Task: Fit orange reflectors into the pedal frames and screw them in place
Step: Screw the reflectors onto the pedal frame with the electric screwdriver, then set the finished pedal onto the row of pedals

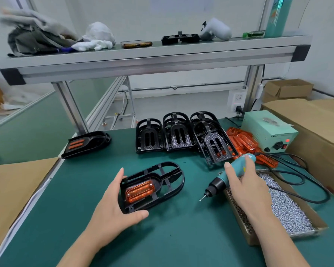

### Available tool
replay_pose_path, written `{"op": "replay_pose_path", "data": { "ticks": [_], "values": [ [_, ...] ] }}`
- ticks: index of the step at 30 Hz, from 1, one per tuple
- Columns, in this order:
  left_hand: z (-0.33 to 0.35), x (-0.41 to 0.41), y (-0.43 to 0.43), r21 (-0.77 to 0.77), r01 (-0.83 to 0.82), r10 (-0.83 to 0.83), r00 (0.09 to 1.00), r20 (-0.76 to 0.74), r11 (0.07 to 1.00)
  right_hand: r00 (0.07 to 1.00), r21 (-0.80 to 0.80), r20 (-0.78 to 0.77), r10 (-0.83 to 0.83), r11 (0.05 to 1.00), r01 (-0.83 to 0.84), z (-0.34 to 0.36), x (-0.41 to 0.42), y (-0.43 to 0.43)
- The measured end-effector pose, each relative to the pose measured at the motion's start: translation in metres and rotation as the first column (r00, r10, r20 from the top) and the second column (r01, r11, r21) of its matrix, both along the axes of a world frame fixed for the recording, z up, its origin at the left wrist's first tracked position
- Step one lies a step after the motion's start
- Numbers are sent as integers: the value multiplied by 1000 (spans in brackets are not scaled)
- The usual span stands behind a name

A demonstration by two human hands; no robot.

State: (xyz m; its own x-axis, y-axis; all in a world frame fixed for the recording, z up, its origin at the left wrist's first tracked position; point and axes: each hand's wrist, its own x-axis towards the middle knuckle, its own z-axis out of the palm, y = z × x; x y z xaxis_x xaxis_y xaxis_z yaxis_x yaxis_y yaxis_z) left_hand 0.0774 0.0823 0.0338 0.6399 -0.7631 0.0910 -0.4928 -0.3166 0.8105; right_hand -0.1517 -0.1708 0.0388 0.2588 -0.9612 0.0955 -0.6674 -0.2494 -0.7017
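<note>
Left hand: the left hand (112, 207) grips the near end of a black pedal frame (170, 182), thumb along the near edge and fingers up the far side. I take this as bracing, so the frame cannot skid or twist under the driver.

Right hand: the right hand (247, 187) is wrapped round a teal electric screwdriver (229, 176), with one finger laid straight along the body. The bit slopes down toward 8 o'clock and is well clear of the frame. A small bright speck at its tip (201, 199) looks like a screw picked up ready.

Where the work is: the frame lies flat on the green bench (162, 237) near its middle, long axis running from 8 to 2 o'clock, its open underside up so the fixing points face the tool.

How it looks: an orange reflector (140, 191), ribbed and translucent, sits inside the frame's near end, square with the walls. There is a bright dot at each end of it, screw heads or bare holes, I cannot tell which.

Supplies: a cardboard tray of screws (285, 207) is at 4 o'clock, right under the driving hand. Loose reflectors (245, 140) are heaped at 2 o'clock beside the power unit (268, 132). Empty frames (177, 132) are stacked at 12, all within reach.

Done pile: a finished pedal (87, 143) lies apart at 10 o'clock, orange strips showing.
</note>
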Motion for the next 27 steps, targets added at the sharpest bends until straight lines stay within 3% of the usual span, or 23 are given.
{"op": "replay_pose_path", "data": {
  "ticks": [3,5,7,9,12,15,18,22,24,27],
  "values": [
    [3,1,1,-58,8,-12,998,-56,998,995,-194,91,41,981,-23,13,0,7],
    [9,3,0,-81,27,-32,997,-65,996,955,-320,111,275,920,-227,23,9,15],
    [15,2,-2,-80,46,-48,999,-24,996,859,-375,49,509,806,-457,30,20,23],
    [22,0,-5,-75,69,-65,996,59,995,756,-416,53,653,702,-578,34,33,31],
    [29,-1,-9,-81,88,-79,991,109,993,699,-498,118,706,651,-573,32,48,35],
    [30,5,-11,-144,92,-99,994,-36,985,734,-546,145,664,672,-501,31,55,32],
    [26,13,-13,-308,10,-102,953,-284,951,779,-460,168,604,747,-479,33,61,29],
    [13,21,-27,-430,-180,-82,848,-524,885,800,-158,339,494,869,-470,36,70,26],
    [7,20,-37,-452,-305,-66,766,-639,839,793,-44,390,468,870,-492,37,74,26],
    [2,17,-49,-368,-427,17,672,-740,826,787,53,404,466,847,-529,38,81,28]
  ]
}}
